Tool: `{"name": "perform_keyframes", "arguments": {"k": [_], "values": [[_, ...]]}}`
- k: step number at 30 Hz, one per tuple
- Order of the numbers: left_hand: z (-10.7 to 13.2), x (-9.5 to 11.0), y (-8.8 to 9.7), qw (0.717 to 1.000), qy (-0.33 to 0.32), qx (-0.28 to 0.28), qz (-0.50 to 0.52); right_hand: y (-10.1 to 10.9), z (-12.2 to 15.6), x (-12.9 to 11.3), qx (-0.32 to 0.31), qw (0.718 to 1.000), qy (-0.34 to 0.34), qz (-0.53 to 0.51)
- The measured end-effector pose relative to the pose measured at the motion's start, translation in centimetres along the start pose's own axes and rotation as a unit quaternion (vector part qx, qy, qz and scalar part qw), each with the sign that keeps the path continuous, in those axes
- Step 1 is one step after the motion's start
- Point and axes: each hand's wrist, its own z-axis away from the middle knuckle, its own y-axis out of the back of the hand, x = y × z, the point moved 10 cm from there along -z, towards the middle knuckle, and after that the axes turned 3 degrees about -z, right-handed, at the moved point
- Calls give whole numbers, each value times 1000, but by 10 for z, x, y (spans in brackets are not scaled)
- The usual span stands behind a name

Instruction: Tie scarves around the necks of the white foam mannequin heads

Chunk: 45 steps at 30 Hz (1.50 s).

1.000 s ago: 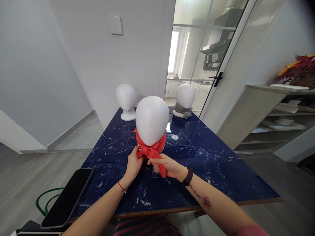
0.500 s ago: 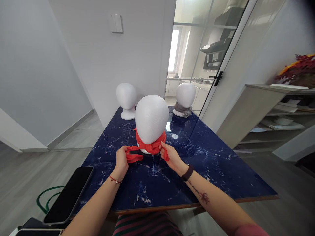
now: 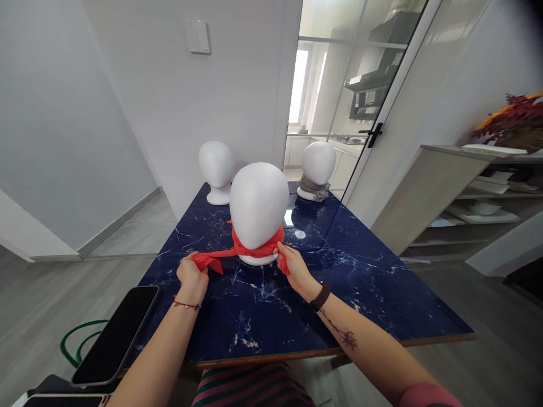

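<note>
A white foam mannequin head (image 3: 258, 206) stands on the dark blue marble table (image 3: 373, 299) in front of me. A red scarf (image 3: 250, 250) is wrapped round its neck. My left hand (image 3: 192, 275) is closed on one end of the scarf, drawn out taut to the left of the head. My right hand (image 3: 292, 265) is closed on the other end, right beside the neck on its right side.
Two more white foam heads stand at the table's far end: a bare one (image 3: 215, 169) on the left, and one (image 3: 318, 168) with a grey scarf on the right. A black phone (image 3: 112, 334) lies at the near left. A glass door and shelves are on the right.
My hands have moved apart. The left one has pulled its end of the red scarf out to the left, so the cloth is now stretched; the right one has stayed near the neck.
</note>
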Motion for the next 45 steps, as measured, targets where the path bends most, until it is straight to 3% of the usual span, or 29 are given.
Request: {"name": "perform_keyframes", "arguments": {"k": [2, 3, 5, 7, 9, 11, 12, 14, 17, 19, 20, 22, 25, 30, 36, 38, 42, 45], "values": [[9, 1, -6, 1000, -4, -9, 17, -1, 4, -10, 2, 996, 47, 78], [17, 1, -15, 999, -9, -40, 21, -4, 7, -16, -2, 989, 77, 128], [40, 0, -45, 986, -9, -168, 11, -16, 17, -26, -26, 962, 140, 234], [77, -9, -80, 939, 19, -342, -27, -35, 30, -30, -79, 919, 200, 331], [118, -20, -102, 865, 51, -493, -75, -55, 43, -27, -140, 871, 250, 398], [143, -23, -107, 815, 50, -567, -110, -64, 50, -22, -171, 843, 275, 430], [144, -21, -106, 810, 28, -572, -128, -64, 50, -20, -171, 842, 275, 432], [132, -8, -99, 824, -71, -531, -187, -56, 45, -19, -145, 858, 260, 417], [99, 19, -81, 847, -238, -365, -304, -39, 37, -21, -81, 891, 229, 384], [82, 30, -70, 861, -278, -269, -330, -29, 33, -23, -40, 903, 211, 373], [76, 30, -67, 869, -274, -247, -330, -26, 32, -23, -26, 907, 204, 369], [69, 21, -69, 881, -233, -254, -324, -23, 30, -24, -12, 915, 194, 353], [72, 0, -79, 878, -160, -318, -319, -23, 28, -23, -18, 928, 193, 317], [86, -15, -90, 865, -165, -384, -277, -27, 25, -10, -53, 932, 180, 309], [79, -48, -90, 890, -60, -395, -219, -48, 27, 20, -177, 881, 140, 415], [78, -48, -89, 890, -70, -387, -229, -51, 28, 20, -189, 871, 148, 429], [79, -28, -86, 878, -154, -356, -281, -56, 32, 13, -214, 862, 165, 429], [75, -16, -80, 876, -195, -316, -307, -49, 30, 8, -192, 862, 162, 441]]}}
